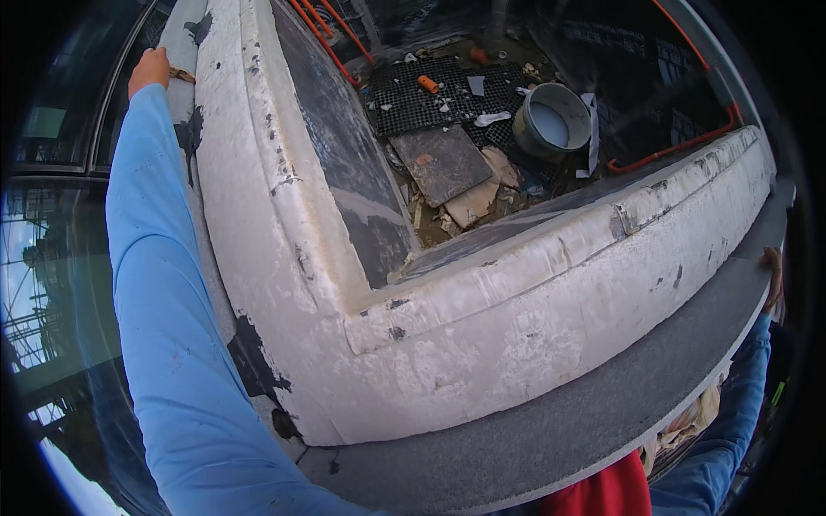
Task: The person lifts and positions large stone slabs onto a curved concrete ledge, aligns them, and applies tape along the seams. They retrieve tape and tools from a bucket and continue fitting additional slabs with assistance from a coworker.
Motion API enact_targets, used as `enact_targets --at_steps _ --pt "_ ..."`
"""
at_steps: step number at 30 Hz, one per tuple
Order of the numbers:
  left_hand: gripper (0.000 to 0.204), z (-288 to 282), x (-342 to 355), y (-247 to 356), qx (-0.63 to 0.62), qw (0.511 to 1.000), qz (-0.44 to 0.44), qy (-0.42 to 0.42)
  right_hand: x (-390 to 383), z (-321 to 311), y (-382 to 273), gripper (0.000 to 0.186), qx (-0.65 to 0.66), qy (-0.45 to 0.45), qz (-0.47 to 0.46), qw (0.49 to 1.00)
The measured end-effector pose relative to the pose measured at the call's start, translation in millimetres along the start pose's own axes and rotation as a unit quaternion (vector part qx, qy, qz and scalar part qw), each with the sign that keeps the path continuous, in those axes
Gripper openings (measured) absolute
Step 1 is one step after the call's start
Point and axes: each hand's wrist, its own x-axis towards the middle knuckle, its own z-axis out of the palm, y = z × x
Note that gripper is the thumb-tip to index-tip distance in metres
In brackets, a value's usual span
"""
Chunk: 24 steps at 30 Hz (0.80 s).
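My left hand point(149, 72), at the end of a long light-blue sleeve, is stretched far forward at the upper left. Its fingers are closed, and a small brownish piece point(181, 75) sticks out beside them against the wall's outer side; what it is I cannot make out. At the far right, my right hand point(773, 273) grips the outer edge of a dark grey ledge point(551, 434), fingertips over the top. Between my arms runs a low L-shaped wall point(482, 370), coated off-white, with chipped dark patches.
Inside the wall's corner lie a grey bucket point(552, 120) with whitish contents, black grid mats point(422, 95), a square dark board point(439, 163), an orange pipe piece point(428, 84) and rubble. Orange-red rods point(680, 153) rise around it. Glass panels point(60, 249) stand left.
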Motion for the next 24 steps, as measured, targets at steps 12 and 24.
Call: enact_targets --at_steps 12,24 --pt "0.025 -21 -31 26 0.166 0.983 0.051 0.056 -3 -20 24 0.033 0.005 -0.005 0.059 0.998" --pt "0.025 -122 38 40 -0.120 0.916 0.066 0.376 -17 0 -17 0.028 0.004 -0.001 0.043 0.999"
